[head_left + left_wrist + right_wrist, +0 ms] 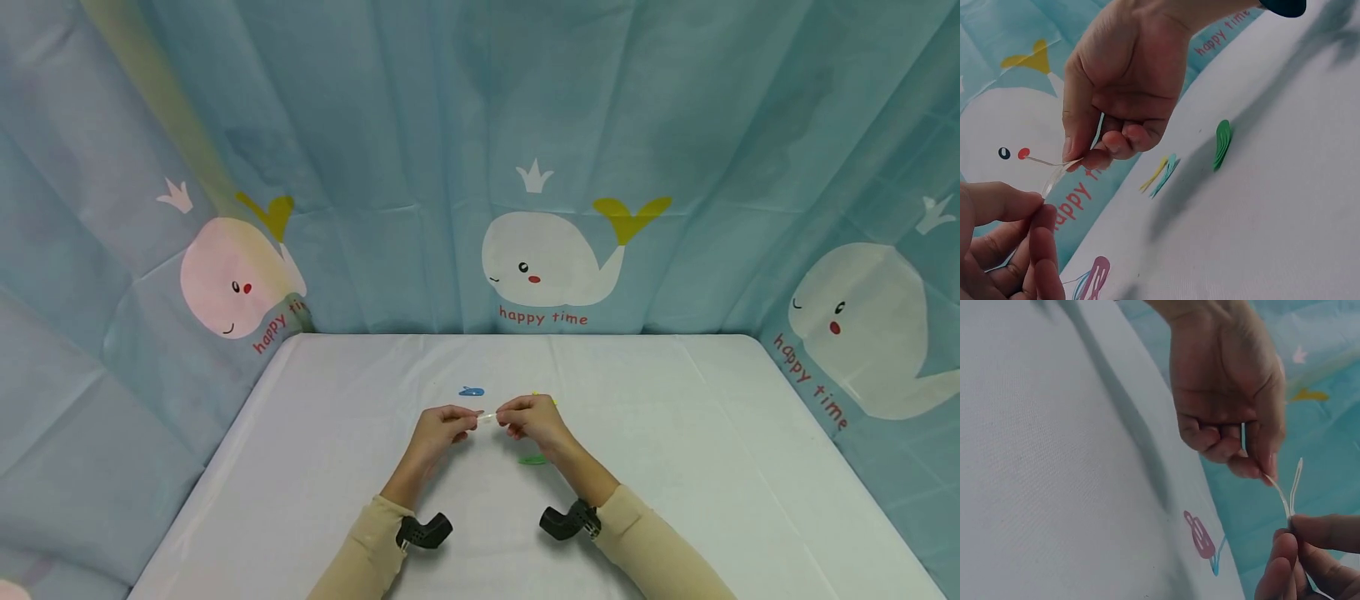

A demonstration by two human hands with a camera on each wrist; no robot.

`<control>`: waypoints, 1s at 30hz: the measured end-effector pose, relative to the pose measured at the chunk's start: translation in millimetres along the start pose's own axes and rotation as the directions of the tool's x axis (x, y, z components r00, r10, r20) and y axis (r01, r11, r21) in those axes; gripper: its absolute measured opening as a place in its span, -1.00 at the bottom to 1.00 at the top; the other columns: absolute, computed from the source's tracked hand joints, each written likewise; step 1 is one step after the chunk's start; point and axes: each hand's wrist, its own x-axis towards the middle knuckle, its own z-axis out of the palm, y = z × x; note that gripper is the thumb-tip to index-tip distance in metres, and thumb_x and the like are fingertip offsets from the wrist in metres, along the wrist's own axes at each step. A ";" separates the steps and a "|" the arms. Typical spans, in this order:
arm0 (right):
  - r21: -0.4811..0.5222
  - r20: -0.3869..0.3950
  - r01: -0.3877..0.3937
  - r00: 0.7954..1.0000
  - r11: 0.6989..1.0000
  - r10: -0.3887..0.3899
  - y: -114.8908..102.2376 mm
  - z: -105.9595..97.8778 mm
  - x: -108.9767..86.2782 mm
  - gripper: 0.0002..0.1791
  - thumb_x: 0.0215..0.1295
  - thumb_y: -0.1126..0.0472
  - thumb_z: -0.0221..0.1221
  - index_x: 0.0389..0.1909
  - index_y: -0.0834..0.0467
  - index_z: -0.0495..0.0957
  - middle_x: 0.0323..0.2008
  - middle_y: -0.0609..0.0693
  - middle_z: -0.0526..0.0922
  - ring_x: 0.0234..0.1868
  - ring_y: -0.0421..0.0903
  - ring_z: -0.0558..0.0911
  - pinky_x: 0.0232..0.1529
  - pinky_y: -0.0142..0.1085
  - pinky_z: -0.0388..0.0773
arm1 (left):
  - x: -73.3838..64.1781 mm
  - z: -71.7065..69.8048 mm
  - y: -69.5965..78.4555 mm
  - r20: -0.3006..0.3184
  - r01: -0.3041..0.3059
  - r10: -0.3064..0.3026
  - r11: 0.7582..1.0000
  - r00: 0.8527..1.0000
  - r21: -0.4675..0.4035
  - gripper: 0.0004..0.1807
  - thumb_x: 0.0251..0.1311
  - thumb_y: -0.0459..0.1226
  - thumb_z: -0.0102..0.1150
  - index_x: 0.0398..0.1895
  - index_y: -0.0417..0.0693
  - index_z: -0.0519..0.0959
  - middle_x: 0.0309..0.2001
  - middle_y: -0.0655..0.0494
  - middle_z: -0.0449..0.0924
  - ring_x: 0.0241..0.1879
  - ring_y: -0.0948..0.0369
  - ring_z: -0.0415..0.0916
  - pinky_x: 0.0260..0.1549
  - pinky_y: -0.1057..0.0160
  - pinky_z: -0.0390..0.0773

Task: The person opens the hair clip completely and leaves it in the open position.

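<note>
A thin whitish strand with a narrow loop [1296, 481] is stretched between both hands above the white table. My left hand [438, 432] pinches one end between thumb and index finger, its other fingers curled below. Opposite it, my right hand [534, 419] pinches the strand's other end at thumb and fingertip. Small in the head view, the whitish piece [487, 418] bridges the two sets of fingertips. In the left wrist view, the right hand [1125, 81] is uppermost and the left hand [1010, 240] sits at lower left. Fingertips cover the strand's ends.
Below the right hand lies a green folded bundle [1222, 145], beside yellow [1155, 174] and light-blue strands [1165, 175]. Beyond the left hand rests a small slotted piece [1200, 537], purple here, with light-blue strands [1216, 559]. A whale-print curtain [420, 167] hangs behind the table [315, 467].
</note>
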 end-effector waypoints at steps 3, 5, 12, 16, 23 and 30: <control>-0.039 -0.014 0.010 1.000 0.999 -0.011 -1.2 3.4 1.2 -0.83 0.16 0.34 0.28 -0.31 0.40 0.68 -0.56 -0.05 0.66 -0.62 -0.19 0.51 -0.53 -0.39 0.49 | 0.4 -0.8 -0.1 -0.011 -0.022 0.023 0.998 1.000 0.059 -0.82 0.20 -0.32 0.26 -0.22 -0.28 0.69 -0.29 -0.04 0.73 -0.38 0.20 0.53 -0.36 0.31 0.52; -0.061 -0.020 0.005 1.000 0.998 -0.007 -1.8 5.4 2.5 -0.85 0.15 0.35 0.29 -0.33 0.39 0.69 -0.57 -0.05 0.66 -0.63 -0.20 0.51 -0.54 -0.38 0.48 | 0.4 -1.2 -0.1 -0.022 -0.044 0.047 0.991 0.999 0.126 -0.85 0.18 -0.34 0.26 -0.26 -0.28 0.69 -0.34 -0.01 0.72 -0.44 0.24 0.48 -0.42 0.33 0.48; -0.146 -0.036 -0.005 0.999 0.989 0.000 -3.1 12.6 6.0 -0.90 0.14 0.35 0.31 -0.40 0.34 0.69 -0.59 -0.03 0.65 -0.65 -0.20 0.51 -0.57 -0.38 0.48 | 2.1 -3.3 -1.8 -0.056 -0.072 0.092 0.954 0.994 0.290 -0.92 0.16 -0.38 0.27 -0.33 -0.23 0.70 -0.45 0.06 0.66 -0.50 0.28 0.42 -0.48 0.35 0.41; -0.186 -0.041 -0.006 0.999 0.983 -0.001 -1.6 16.9 7.2 -0.92 0.13 0.36 0.30 -0.42 0.33 0.69 -0.61 -0.02 0.64 -0.65 -0.19 0.51 -0.57 -0.37 0.48 | 1.7 -5.1 -4.1 -0.046 -0.089 0.111 0.937 0.993 0.337 -0.94 0.15 -0.41 0.26 -0.34 -0.23 0.69 -0.42 0.02 0.67 -0.51 0.29 0.43 -0.50 0.34 0.42; -0.256 -0.020 0.011 1.000 0.967 -0.017 4.7 22.8 10.2 -0.94 0.12 0.39 0.28 -0.42 0.33 0.70 -0.62 0.00 0.63 -0.66 -0.20 0.49 -0.61 -0.42 0.44 | 1.7 -8.3 -8.4 -0.042 -0.104 0.133 0.903 0.990 0.417 -0.93 0.14 -0.39 0.26 -0.35 -0.22 0.70 -0.44 -0.01 0.67 -0.53 0.29 0.41 -0.52 0.35 0.39; -0.346 -0.005 0.034 0.999 0.937 -0.038 7.6 27.1 12.8 -0.95 0.12 0.39 0.28 -0.46 0.29 0.70 -0.64 -0.03 0.62 -0.67 -0.22 0.47 -0.62 -0.43 0.40 | 4.1 -10.2 -14.0 -0.048 -0.103 0.146 0.861 0.988 0.498 -0.95 0.12 -0.35 0.30 -0.39 -0.15 0.72 -0.44 0.03 0.69 -0.50 0.28 0.42 -0.50 0.33 0.37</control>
